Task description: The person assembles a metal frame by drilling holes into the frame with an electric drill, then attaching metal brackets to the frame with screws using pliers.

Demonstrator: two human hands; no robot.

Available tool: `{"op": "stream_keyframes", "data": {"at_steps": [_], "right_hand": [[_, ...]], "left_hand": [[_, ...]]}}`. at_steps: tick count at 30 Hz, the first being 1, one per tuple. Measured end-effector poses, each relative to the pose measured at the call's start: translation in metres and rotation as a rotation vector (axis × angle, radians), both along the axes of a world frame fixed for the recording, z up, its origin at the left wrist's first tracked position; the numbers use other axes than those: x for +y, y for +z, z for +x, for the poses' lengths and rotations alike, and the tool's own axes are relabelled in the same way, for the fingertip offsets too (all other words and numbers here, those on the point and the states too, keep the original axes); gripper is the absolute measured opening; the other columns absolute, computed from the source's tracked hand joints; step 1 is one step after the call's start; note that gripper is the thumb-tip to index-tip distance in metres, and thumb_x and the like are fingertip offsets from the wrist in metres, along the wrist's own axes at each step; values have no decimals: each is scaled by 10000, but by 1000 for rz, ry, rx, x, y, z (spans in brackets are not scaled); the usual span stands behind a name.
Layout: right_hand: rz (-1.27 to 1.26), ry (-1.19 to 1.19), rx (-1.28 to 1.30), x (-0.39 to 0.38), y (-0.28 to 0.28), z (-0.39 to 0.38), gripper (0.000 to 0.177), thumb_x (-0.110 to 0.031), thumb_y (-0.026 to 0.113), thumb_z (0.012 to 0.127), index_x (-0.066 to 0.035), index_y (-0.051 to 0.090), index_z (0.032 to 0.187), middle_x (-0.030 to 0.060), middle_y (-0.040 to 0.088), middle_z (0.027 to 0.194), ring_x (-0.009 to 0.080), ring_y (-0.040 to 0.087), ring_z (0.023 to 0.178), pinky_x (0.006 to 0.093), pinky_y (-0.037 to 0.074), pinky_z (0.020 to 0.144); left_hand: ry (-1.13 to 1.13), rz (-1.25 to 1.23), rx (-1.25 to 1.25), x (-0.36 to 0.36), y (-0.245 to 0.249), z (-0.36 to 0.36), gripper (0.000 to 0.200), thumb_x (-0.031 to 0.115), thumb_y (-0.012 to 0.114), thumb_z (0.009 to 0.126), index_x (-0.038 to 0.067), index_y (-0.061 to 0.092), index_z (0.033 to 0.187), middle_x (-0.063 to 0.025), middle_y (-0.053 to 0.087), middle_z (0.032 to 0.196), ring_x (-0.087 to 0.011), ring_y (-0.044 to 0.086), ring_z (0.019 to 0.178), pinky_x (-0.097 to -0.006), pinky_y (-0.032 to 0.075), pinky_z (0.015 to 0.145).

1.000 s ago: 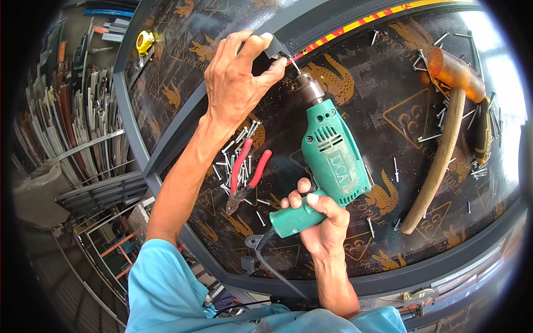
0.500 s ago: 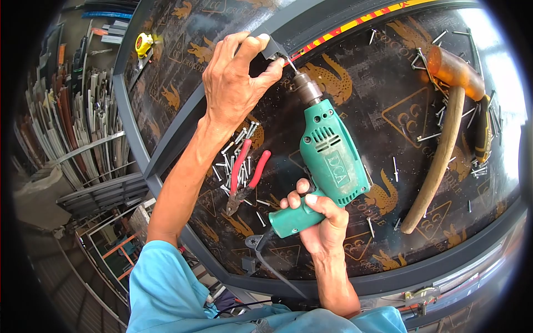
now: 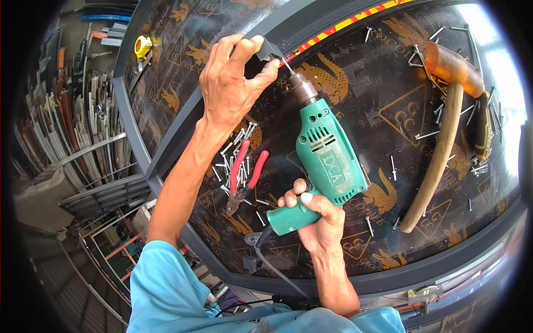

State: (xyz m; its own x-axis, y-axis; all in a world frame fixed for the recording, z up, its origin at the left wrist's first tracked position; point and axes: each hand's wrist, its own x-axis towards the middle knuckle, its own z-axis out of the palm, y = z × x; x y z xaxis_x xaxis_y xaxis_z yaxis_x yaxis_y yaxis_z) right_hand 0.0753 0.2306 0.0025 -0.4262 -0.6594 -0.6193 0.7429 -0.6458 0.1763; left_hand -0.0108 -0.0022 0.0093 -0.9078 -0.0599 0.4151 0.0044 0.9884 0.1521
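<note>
My left hand (image 3: 234,83) grips a small dark grey metal piece (image 3: 268,51) near the top centre, with thumb and fingers around it. Closed round the handle of a green drill (image 3: 330,155) is my right hand (image 3: 317,213). The drill points up and to the left, and its thin bit (image 3: 287,65) reaches the metal piece beside my left thumb. Whether the bit is inside the metal cannot be made out. Red-handled pliers (image 3: 240,177) lie on a pile of screws (image 3: 225,166) below my left hand.
A mallet (image 3: 444,150) with an amber head lies on the dark printed board (image 3: 355,244) at right, beside a black-yellow tool (image 3: 483,130) and scattered screws. A yellow tape measure (image 3: 142,46) sits upper left. Grey frame bars (image 3: 172,139) edge the board.
The drill and my right hand have shifted slightly left and up. My left hand and the metal piece have moved slightly left.
</note>
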Motion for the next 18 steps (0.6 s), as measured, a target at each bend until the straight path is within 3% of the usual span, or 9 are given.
{"op": "stream_keyframes", "data": {"at_steps": [6, 18], "right_hand": [[52, 56, 19, -1, 1, -1, 513, 5, 580, 746, 2, 479, 1249, 76, 585, 873, 215, 574, 767, 447, 489, 807], [72, 43, 40, -2, 3, -3, 533, 53, 584, 748, 9, 483, 1269, 130, 624, 991, 243, 637, 791, 403, 545, 726]], "left_hand": [[0, -21, 2, 0, -1, 0, 428, 162, 820, 702, 37, 584, 1038, -171, 613, 1030, -324, 613, 979, -395, 505, 832], [11, -11, -5, 1, 0, 0, 410, 157, 813, 713, 32, 582, 1027, -165, 613, 1039, -327, 609, 984, -399, 502, 836]]}}
